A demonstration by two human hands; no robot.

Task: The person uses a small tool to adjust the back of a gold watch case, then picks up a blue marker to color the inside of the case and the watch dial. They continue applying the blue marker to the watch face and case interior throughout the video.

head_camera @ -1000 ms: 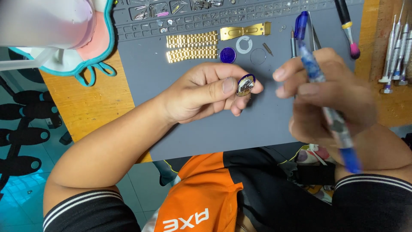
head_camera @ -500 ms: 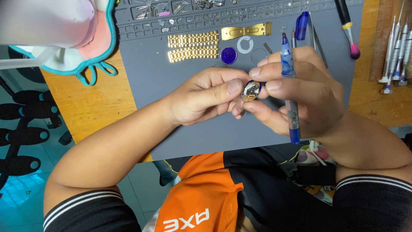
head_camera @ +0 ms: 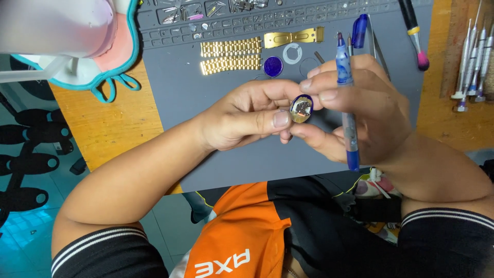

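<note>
A small round watch case (head_camera: 301, 108), its back open and the movement showing, is pinched between both hands above a grey work mat (head_camera: 216, 149). My left hand (head_camera: 242, 116) grips it with thumb and fingers from the left. From the right, my right hand (head_camera: 355, 110) touches it with thumb and forefinger. The same hand carries a blue pen-shaped tool (head_camera: 346, 98) upright between its fingers.
On the mat's far part lie two gold bracelet strips (head_camera: 230, 55), a gold clasp (head_camera: 293, 37), a blue round dial (head_camera: 272, 66), a white ring (head_camera: 292, 53) and a parts tray (head_camera: 216, 15). Screwdrivers (head_camera: 471, 62) lie at right, a brush (head_camera: 414, 33) nearby, a white lamp (head_camera: 62, 31) at left.
My right hand has come in from the right with the blue tool and closed its fingers on the watch case, which the left hand alone held a second ago.
</note>
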